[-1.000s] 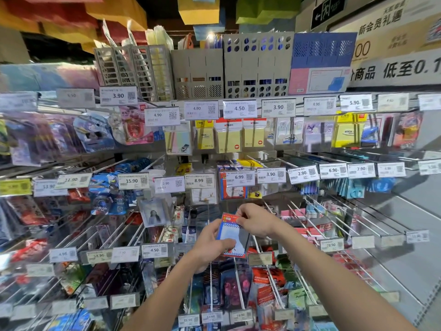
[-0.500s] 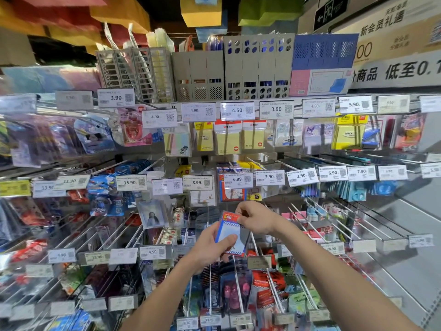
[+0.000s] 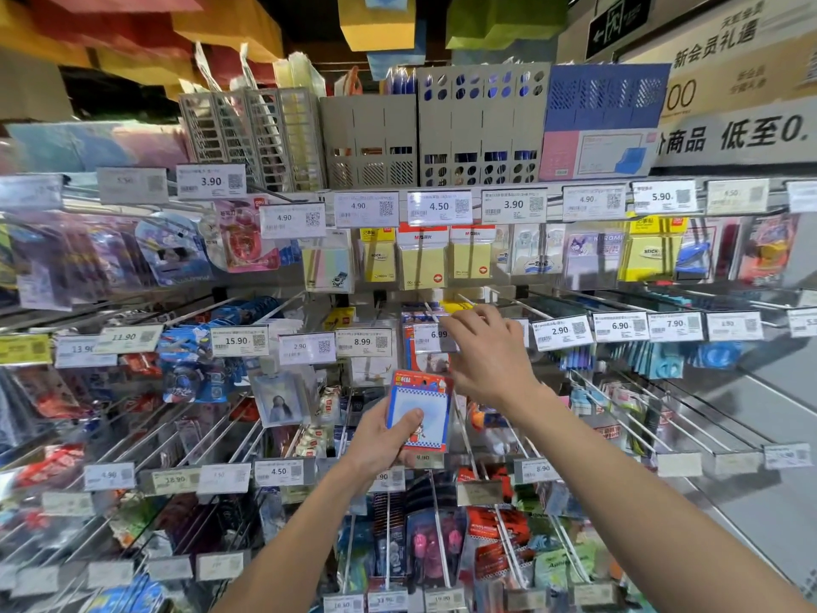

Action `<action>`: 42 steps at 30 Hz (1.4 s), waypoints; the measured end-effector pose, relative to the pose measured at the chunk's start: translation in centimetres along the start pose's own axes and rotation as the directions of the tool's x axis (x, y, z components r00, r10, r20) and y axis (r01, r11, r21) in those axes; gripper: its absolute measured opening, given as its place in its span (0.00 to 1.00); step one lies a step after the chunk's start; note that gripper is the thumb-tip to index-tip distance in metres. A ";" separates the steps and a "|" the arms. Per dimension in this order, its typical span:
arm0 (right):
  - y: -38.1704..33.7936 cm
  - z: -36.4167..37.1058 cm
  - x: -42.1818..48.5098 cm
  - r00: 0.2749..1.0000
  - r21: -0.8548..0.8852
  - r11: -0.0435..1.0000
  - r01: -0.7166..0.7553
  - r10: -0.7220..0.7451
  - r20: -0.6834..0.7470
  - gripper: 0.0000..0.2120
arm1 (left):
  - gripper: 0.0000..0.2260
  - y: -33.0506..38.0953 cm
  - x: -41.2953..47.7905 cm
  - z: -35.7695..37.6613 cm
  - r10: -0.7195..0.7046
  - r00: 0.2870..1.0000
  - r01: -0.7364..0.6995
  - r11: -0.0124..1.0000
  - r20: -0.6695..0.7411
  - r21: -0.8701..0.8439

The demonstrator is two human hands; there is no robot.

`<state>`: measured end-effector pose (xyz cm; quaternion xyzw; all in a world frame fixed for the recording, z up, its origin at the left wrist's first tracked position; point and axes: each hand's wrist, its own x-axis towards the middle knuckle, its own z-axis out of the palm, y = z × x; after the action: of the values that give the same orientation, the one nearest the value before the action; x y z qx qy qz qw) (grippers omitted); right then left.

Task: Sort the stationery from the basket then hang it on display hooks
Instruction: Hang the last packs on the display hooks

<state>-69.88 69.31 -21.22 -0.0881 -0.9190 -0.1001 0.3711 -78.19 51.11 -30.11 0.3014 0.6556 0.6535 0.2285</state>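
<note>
My left hand (image 3: 381, 440) grips a small packet of stationery (image 3: 420, 409) by its lower left corner; the packet has a red and blue checkered border and a pale blue middle. My right hand (image 3: 488, 353) is raised above it, fingers curled around the 6.99 price tag (image 3: 435, 337) at the tip of a display hook in the middle row. More packets with the same red and blue card (image 3: 418, 318) hang on that hook behind the tag. The basket is not in view.
Rows of long metal hooks (image 3: 628, 413) stick out toward me, each tipped with a price tag, carrying sticky notes (image 3: 422, 267), tape and pens. Grey file holders (image 3: 482, 126) stand on the top shelf. A grey panel closes the right side.
My right hand let go of the packet's top and rose to the 6.99 tag on the hook above. My left hand kept the packet and lifted it slightly.
</note>
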 end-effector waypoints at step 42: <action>1.2 -1.2 4.1 0.973 0.342 0.915 -0.216 0.171 0.157 0.14 | 0.13 2.9 9.4 1.6 -0.215 0.964 0.222 0.975 -0.156 0.029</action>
<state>-71.73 70.51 -17.35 -0.1159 -0.9297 0.1112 0.3315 -83.52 58.70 -26.39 0.1818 0.7151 0.6301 0.2419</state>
